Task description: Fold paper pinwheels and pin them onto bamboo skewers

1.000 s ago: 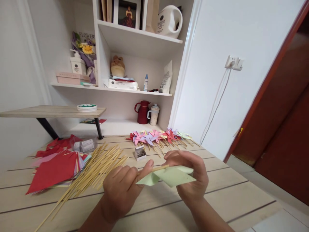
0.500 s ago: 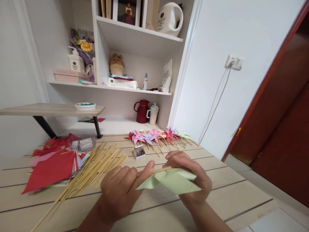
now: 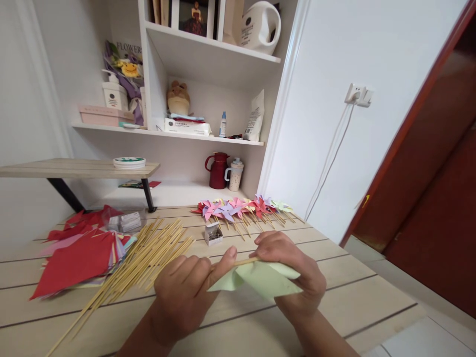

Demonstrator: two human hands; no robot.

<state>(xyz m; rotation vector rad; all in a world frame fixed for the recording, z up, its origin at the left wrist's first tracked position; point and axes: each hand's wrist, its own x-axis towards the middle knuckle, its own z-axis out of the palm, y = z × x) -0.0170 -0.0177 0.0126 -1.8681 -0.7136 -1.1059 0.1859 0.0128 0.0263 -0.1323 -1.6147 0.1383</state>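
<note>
My left hand (image 3: 186, 292) is closed round a thin wooden stick (image 3: 243, 262), its thumb lying along it. The stick reaches across to my right hand (image 3: 297, 272), whose fingers curl over its far end and over a pale green paper pinwheel (image 3: 264, 280). The pinwheel hangs below the stick, with its folded blades spread between both hands. Whatever joins paper and stick is hidden by my right fingers. Just beyond my hands stands a small open box (image 3: 213, 234) of metal pins.
Finished-looking pinwheels (image 3: 238, 208) lie in a row at the table's back. Left of my hands are a pile of wooden sticks (image 3: 148, 258), stacked coloured paper (image 3: 74, 258) and a clear plastic box (image 3: 124, 220). A raised board (image 3: 82, 168) stands behind them; a red jug (image 3: 218, 171) is on the shelf.
My right fingers have shifted slightly left, so they now cover the stick's end that showed before. My left hand keeps its grip. The view has moved a little.
</note>
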